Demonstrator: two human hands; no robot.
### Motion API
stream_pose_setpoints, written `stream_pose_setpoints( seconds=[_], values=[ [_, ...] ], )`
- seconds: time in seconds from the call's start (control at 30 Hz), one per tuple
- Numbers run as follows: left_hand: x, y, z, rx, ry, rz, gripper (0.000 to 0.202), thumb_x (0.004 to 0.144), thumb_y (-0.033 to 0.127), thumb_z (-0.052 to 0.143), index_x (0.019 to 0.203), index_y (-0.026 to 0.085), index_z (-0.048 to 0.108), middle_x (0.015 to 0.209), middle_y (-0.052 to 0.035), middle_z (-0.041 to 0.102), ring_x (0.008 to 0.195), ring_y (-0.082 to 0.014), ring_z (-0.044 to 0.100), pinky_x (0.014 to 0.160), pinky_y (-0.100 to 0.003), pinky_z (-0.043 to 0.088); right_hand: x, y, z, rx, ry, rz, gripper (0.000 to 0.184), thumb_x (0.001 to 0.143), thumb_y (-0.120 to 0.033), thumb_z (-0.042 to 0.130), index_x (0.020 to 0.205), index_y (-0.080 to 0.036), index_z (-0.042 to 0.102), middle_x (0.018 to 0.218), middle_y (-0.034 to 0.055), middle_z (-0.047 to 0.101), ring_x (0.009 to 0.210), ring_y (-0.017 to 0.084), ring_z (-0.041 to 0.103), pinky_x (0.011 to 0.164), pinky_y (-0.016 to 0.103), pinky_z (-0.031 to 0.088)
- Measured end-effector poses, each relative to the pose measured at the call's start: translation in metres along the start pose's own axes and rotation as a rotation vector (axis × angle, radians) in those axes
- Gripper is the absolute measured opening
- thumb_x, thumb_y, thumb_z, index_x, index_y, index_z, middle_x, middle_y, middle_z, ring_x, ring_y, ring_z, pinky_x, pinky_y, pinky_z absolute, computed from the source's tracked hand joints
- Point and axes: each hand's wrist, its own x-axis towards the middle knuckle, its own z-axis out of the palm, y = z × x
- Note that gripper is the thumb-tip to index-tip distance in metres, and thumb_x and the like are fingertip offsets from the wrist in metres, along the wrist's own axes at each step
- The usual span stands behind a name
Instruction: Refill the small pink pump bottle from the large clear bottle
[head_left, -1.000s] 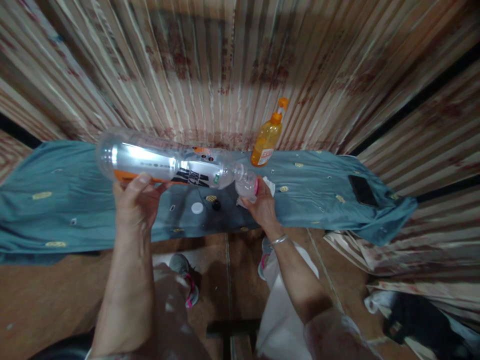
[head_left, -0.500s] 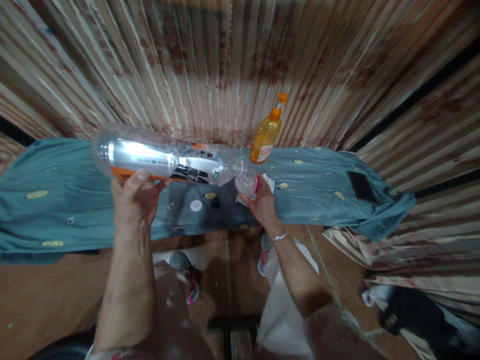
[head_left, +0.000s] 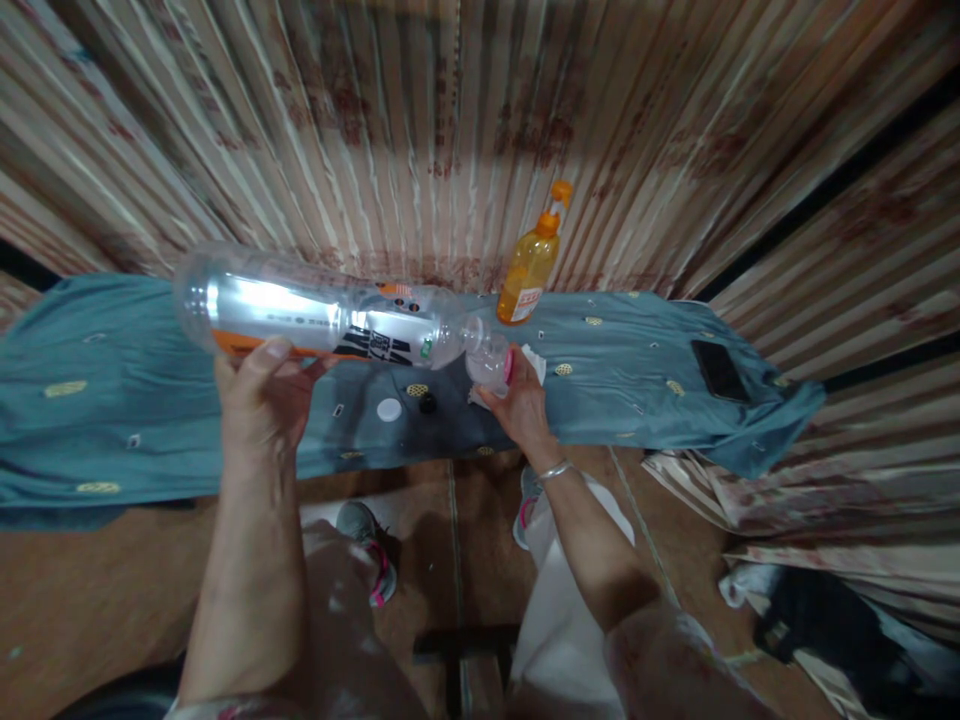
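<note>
Big bottle (head_left: 300,308), see-through with a shiny label, is held up in the air over the left and middle of the desk (head_left: 600,415). It lies on its side, so its long way runs from left to right, with the right end a bit lower in the view. Its round bottom is at the left. Its neck points right, at a small clear bottle (head_left: 486,362) with a pink end. The neck comes right up to the small bottle, but I cannot tell if they touch.

The left hand (head_left: 266,392) grips the big bottle nearer its bottom. The thumb is on the side near the person, and the other fingers go under it, partly hidden. Most of the bottle sticks out to the right of these fingers.

The right hand (head_left: 523,405) holds the small clear bottle by its pink end. Its fingers are just past the big bottle's neck.

On the desk, a white cap (head_left: 389,410) and a black cap (head_left: 427,403) sit side by side below the big bottle.
</note>
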Motion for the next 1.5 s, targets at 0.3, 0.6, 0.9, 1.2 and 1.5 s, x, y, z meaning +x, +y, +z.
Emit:
stream_pose_setpoints(
  seconds=[0.3,0.6,0.9,1.2,1.5],
  values=[
    [-0.0006,0.0003,-0.0008,0.01,0.007,-0.003,0.053,0.043,0.019,0.076,0.095,0.026,0.064,0.075,0.0024,0.066,0.071,-0.019,0.064,0.05,-0.026,0.056,-0.0004,0.0012,0.0014,0.008,0.0,0.008,0.084,0.073,-0.032,0.073,0.139,-0.007,0.029,0.133,0.0215,0.051,0.125,0.031,0.049,0.105,0.049,0.043],
    [-0.0015,0.0024,0.0015,0.022,0.003,-0.005,0.053,0.043,0.02,0.076,0.095,0.025,0.064,0.074,0.0026,0.067,0.073,-0.0199,0.066,0.05,-0.024,0.055,-0.0002,0.0002,-0.0001,-0.002,-0.012,0.003,0.084,0.072,-0.031,0.073,0.139,-0.007,0.029,0.133,0.0225,0.051,0.124,0.032,0.049,0.104,0.05,0.044],
    [-0.0009,0.0024,-0.0017,0.015,0.004,-0.005,0.056,0.043,0.019,0.076,0.096,0.027,0.063,0.074,0.0036,0.066,0.071,-0.0191,0.065,0.051,-0.026,0.056,-0.0003,-0.0008,-0.0008,-0.002,-0.015,-0.008,0.081,0.075,-0.034,0.07,0.139,-0.007,0.028,0.133,0.0225,0.05,0.125,0.032,0.048,0.105,0.051,0.042],
    [-0.0011,0.0022,-0.0008,0.014,-0.013,0.014,0.055,0.044,0.018,0.075,0.097,0.028,0.063,0.074,0.0039,0.065,0.068,-0.0164,0.063,0.055,-0.027,0.057,-0.0007,-0.0002,0.0001,-0.004,-0.021,0.002,0.08,0.076,-0.034,0.068,0.14,-0.008,0.027,0.135,0.0222,0.049,0.127,0.031,0.047,0.106,0.05,0.042],
    [-0.0025,0.0035,0.0004,0.019,-0.024,0.007,0.057,0.045,0.018,0.075,0.1,0.029,0.061,0.074,0.004,0.065,0.072,-0.0184,0.064,0.059,-0.031,0.058,-0.0003,-0.0019,-0.001,-0.002,-0.029,0.027,0.08,0.075,-0.032,0.069,0.139,-0.007,0.029,0.135,0.0226,0.049,0.126,0.031,0.047,0.106,0.049,0.041]
  ],
)
